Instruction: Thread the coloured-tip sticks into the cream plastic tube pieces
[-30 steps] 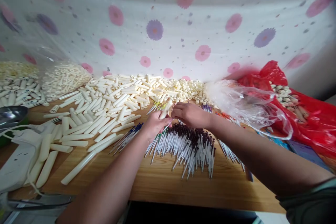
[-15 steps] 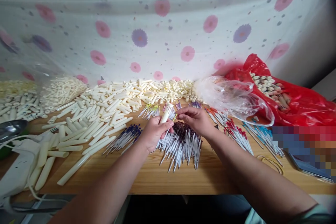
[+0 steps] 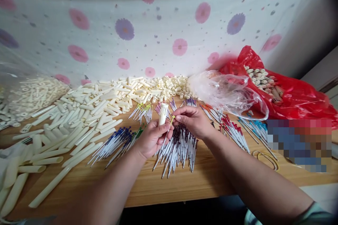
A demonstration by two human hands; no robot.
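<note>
My left hand [image 3: 154,137] is closed around a cream plastic tube [image 3: 163,113], which points upward with its slotted end on top. A thin refill with a yellow-green tip [image 3: 172,119] slants beside the tube, its lower part at my left fingers. My right hand [image 3: 190,120] pinches that refill near its coloured tip. Below and between the hands lies a fan of refills with dark purple tips [image 3: 182,147]. Blue-tipped refills [image 3: 112,143] lie left of my left hand, and yellow-green ones [image 3: 142,111] lie behind it.
Cream tubes [image 3: 100,103] are heaped along the back and left of the wooden table [image 3: 158,193]. Red-tipped [image 3: 235,130] and light-blue-tipped refills [image 3: 257,130] lie right. Behind them sit a clear bag [image 3: 221,89] and a red bag [image 3: 298,98]. A rubber band [image 3: 266,158] lies at right.
The view has shifted, so the table items appear farther left. The yellow-green-tipped refill now shows more clearly between my hands; both hands keep their hold.
</note>
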